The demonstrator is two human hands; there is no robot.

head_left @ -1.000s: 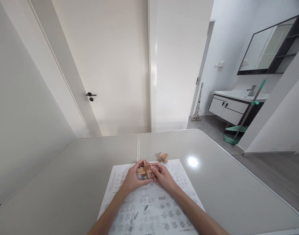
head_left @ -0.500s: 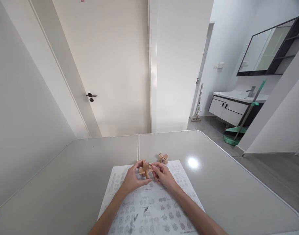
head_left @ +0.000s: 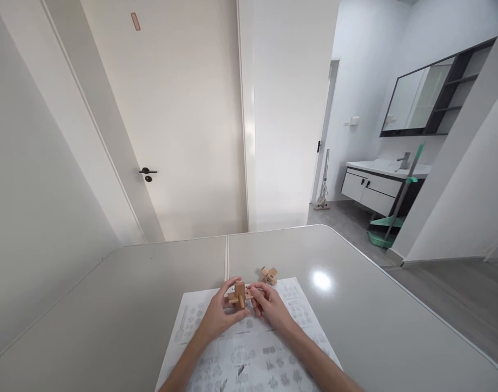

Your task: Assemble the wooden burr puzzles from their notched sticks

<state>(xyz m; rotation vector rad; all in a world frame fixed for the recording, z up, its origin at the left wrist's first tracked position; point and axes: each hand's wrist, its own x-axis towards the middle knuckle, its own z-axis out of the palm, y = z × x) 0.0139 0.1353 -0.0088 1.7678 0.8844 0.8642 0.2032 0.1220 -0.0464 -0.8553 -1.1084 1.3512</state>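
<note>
Both my hands hold a small wooden cross-shaped puzzle (head_left: 239, 294) just above a printed instruction sheet (head_left: 249, 348) on the grey table (head_left: 110, 316). My left hand (head_left: 218, 314) grips its left side with thumb and fingers closed round it. My right hand (head_left: 269, 306) pinches its right end. A second assembled wooden puzzle (head_left: 269, 275) lies on the table just past the sheet's far edge, a little right of my hands.
The table has a seam down its middle and a rounded far right corner. Behind it stand a white door with a black handle (head_left: 147, 172) and a white wall. To the right, a washroom holds a vanity (head_left: 375, 182), a mirror and a green dustpan (head_left: 381, 231).
The view has tilted up a little, so hands and table sit lower in the frame. My fingers have shifted slightly on the puzzle, which has turned a little; both hands keep their hold.
</note>
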